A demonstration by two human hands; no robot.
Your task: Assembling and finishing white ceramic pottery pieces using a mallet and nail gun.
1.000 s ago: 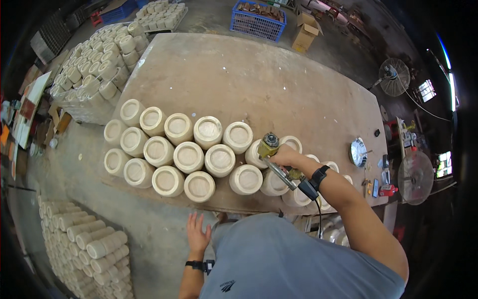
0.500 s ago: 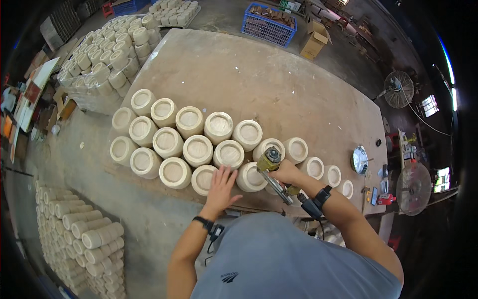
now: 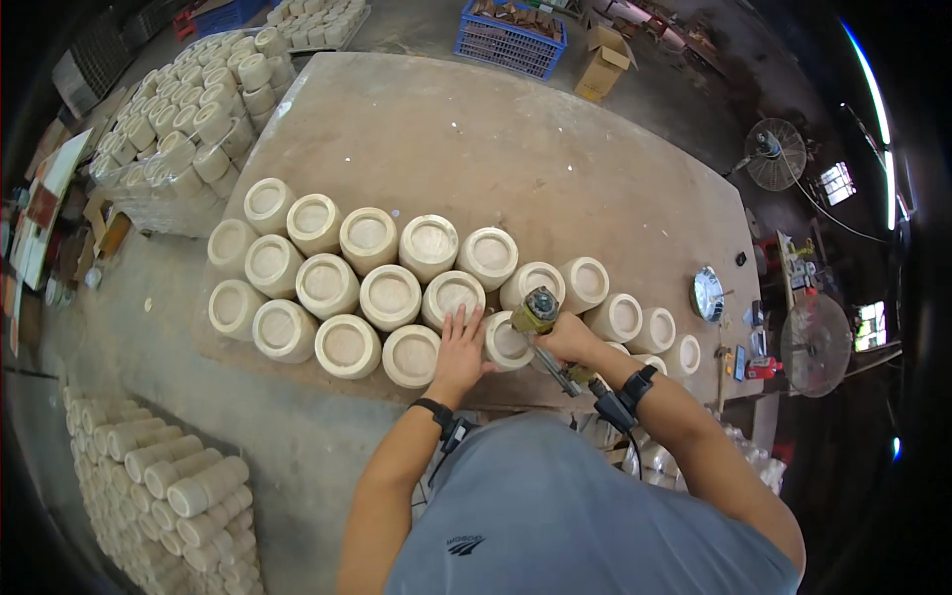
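Pale wooden round blocks [image 3: 347, 344], each with a round recess in its top, stand in staggered rows on the table. My left hand [image 3: 461, 349] lies with fingers outstretched, fingertips on the near rim of one block [image 3: 454, 295] and thumb side beside another block [image 3: 510, 342]. My right hand [image 3: 568, 340] is wrapped round a pneumatic nail gun [image 3: 536, 313] with a yellowish head and a long silver magazine. Its head is over the right edge of that second block; whether it touches the wood is hidden.
The wide brown table [image 3: 555, 169] carries a shiny metal bowl [image 3: 707, 294] and a red bottle [image 3: 764, 368] at its right. Stacked blocks [image 3: 188, 496] stand on the floor at left, with a wrapped pile [image 3: 164, 178] behind. A blue crate [image 3: 508, 45] and two fans are beyond the table.
The view has shifted slightly. My left hand has moved a little to the right, nearer the block beside the nail gun. My right hand keeps its grip on the nail gun.
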